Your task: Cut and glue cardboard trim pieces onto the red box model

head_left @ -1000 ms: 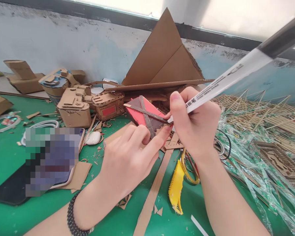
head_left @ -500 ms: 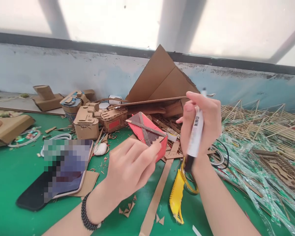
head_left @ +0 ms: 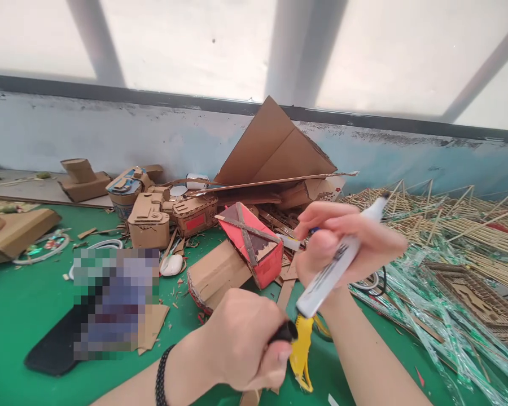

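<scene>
My right hand (head_left: 347,242) grips a white marker (head_left: 330,276) with dark lettering. The marker slants, its dark tip pointing up and right. Below and to the left, my left hand (head_left: 245,338) is closed around a black marker cap (head_left: 285,331), whose open end faces right. Marker and cap are apart. Just beyond my left hand, a red and dark cardboard box (head_left: 260,248) with crossed strips on top leans on a brown cardboard piece (head_left: 220,270). Beneath the marker lies a yellow cutter-like tool (head_left: 301,349), partly hidden by my right hand.
Several cardboard models (head_left: 150,220) stand at the back left. A phone (head_left: 55,338), partly pixelated, lies on the green table (head_left: 8,299). Thin sticks (head_left: 482,242) and clear plastic wrap (head_left: 423,316) crowd the right side. A large cardboard sheet (head_left: 275,146) leans against the wall.
The black cap has come off the marker into my left hand, which moved down from the red box. My right hand has lowered and tilted the marker. The brown cardboard piece is now uncovered.
</scene>
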`<state>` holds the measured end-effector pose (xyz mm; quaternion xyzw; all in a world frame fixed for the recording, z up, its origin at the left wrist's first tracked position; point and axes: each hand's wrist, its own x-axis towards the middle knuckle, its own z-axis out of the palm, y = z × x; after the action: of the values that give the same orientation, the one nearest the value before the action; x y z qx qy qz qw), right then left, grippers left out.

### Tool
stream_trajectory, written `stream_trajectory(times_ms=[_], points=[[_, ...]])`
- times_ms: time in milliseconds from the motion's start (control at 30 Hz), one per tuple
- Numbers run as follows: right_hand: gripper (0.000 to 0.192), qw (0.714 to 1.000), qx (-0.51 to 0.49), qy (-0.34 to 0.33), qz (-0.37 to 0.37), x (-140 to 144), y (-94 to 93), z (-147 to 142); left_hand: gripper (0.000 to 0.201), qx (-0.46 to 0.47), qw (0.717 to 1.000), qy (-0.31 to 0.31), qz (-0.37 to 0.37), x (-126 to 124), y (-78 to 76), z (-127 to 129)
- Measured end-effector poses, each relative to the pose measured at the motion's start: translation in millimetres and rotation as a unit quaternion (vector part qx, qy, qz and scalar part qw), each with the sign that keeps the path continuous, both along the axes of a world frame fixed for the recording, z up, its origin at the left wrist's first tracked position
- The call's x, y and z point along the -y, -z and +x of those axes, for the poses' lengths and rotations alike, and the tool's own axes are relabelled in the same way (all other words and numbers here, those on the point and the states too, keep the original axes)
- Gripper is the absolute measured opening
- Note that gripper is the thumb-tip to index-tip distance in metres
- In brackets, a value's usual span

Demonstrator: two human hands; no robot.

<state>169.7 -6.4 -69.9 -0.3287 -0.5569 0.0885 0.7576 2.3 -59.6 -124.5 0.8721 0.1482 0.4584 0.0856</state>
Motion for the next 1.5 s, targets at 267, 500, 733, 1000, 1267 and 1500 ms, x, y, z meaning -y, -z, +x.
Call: stream_trajectory(times_ms=[267, 500, 733, 1000, 1267, 1500], points=[[0.041, 0.968, -0.225, -0.095, -0.05, -3.1, -28.3, 28.4, 0.032, 0.072, 0.995, 0.058, 0.029, -2.0, -3.0, -4.2], [0.039, 0.911, -0.127, -0.355, -0.164, 14.9, -8.5, 8.5, 0.027, 0.097, 0.979, -0.147, 0.107, -15.2, -30.1, -42.7], [0.034, 0.895, -0.098, -0.387, -0.196, 15.2, -1.6, 0.7, 0.046, 0.129, 0.967, -0.199, 0.089, -26.2, -21.5, -43.7], [0.023, 0.89, -0.09, -0.405, -0.189, 16.8, 8.4, 1.6, 0.03, 0.084, 0.975, -0.183, 0.095, -21.5, -32.7, -39.3], [0.021, 0.885, -0.046, -0.403, -0.227, 25.4, 8.8, -6.0, 0.015, 0.031, 0.981, -0.186, 0.042, -19.3, -33.5, -40.9], [0.02, 0.886, -0.036, -0.415, -0.203, 30.4, 8.8, -14.1, 0.03, 0.048, 0.985, -0.165, -0.007, -19.2, -29.7, -36.7]])
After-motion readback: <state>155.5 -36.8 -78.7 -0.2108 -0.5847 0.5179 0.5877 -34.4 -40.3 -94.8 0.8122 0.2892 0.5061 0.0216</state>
